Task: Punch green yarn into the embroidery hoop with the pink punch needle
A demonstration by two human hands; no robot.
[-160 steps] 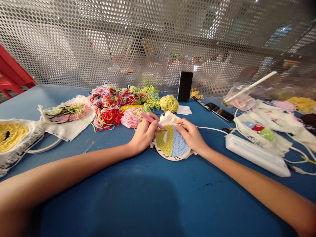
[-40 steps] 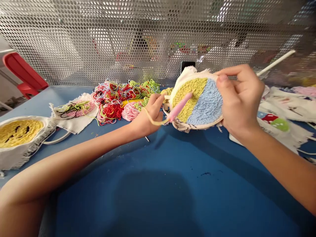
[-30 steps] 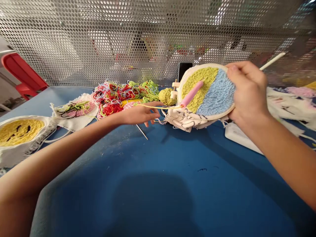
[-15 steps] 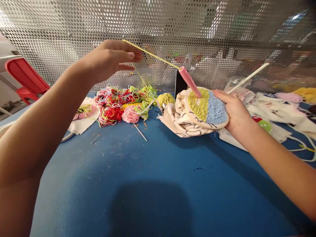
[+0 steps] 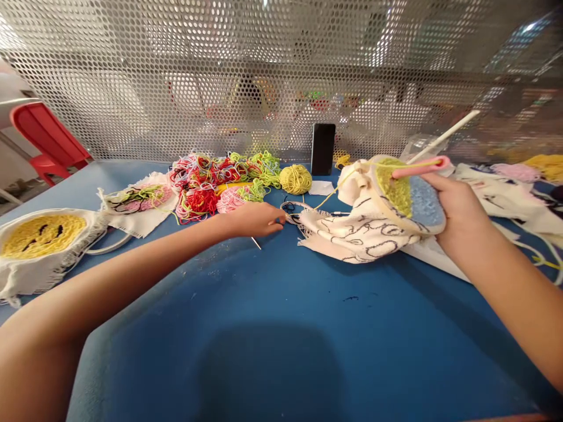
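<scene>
My right hand grips the right edge of an embroidery hoop holding cream cloth with black outlines. Yellow and blue looped yarn fills the hoop. A pink punch needle leans to the right over it, its tip against the yellow loops. Yellow yarn hangs from the needle's side down behind the cloth. My left hand is low over the table with curled fingers, beside a looped pale cord. Whatever its fingertips pinch, if anything, is hidden.
Tangled yarn, a yellow yarn ball and an upright phone stand along the perforated metal panel. A yellow face piece lies left. Cloths and a pale stick are right. A thin metal needle lies near my left hand.
My left hand has dropped from the raised yellow yarn to the table, fingers now curled. The hoop has shifted right, and the punch needle has tipped over to the right. The yarn has slackened.
</scene>
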